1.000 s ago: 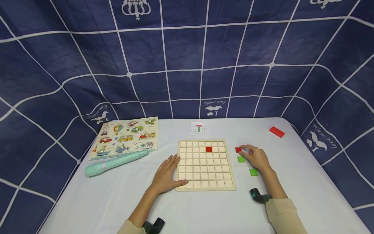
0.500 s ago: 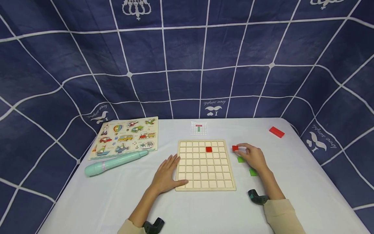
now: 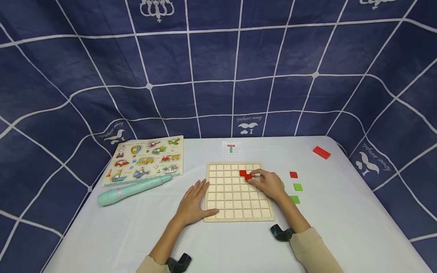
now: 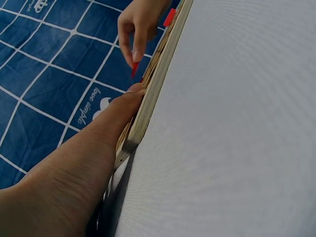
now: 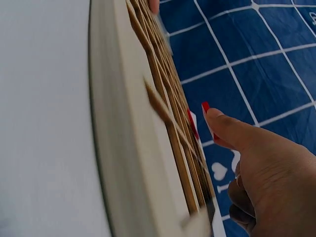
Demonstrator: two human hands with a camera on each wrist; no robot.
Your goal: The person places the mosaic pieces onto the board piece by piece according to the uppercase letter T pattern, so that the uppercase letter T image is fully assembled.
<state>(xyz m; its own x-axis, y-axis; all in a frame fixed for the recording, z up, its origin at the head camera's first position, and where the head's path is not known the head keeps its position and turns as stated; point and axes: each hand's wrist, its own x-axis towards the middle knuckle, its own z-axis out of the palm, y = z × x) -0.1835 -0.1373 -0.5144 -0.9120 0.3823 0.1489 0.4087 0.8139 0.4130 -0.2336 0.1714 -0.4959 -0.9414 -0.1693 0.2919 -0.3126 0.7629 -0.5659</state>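
My right hand (image 3: 269, 184) pinches a red square tile (image 3: 248, 177) between thumb and fingertips, over the upper right of the wooden grid board (image 3: 237, 205). In the right wrist view the tile (image 5: 205, 105) stands tilted at the thumb tip, above the grid. One red tile (image 3: 242, 173) sits in a cell of the second column row from the top area, close beside the held one. My left hand (image 3: 192, 203) rests with straight fingers along the board's left edge, its thumb across the lower left corner. In the left wrist view this thumb (image 4: 116, 111) lies on the board's rim.
Right of the board lie a red tile (image 3: 293, 174) and green tiles (image 3: 298, 187), one partly behind my right hand. A red block (image 3: 321, 152) is farther back. Behind the board is a small pattern card (image 3: 230, 149). A picture puzzle (image 3: 145, 159) and mint-green pen-shaped object (image 3: 134, 190) lie left.
My right hand has lifted the red tile off the table and carried it left over the board. Another red tile and a green one have come into view. The left hand has stayed in place.
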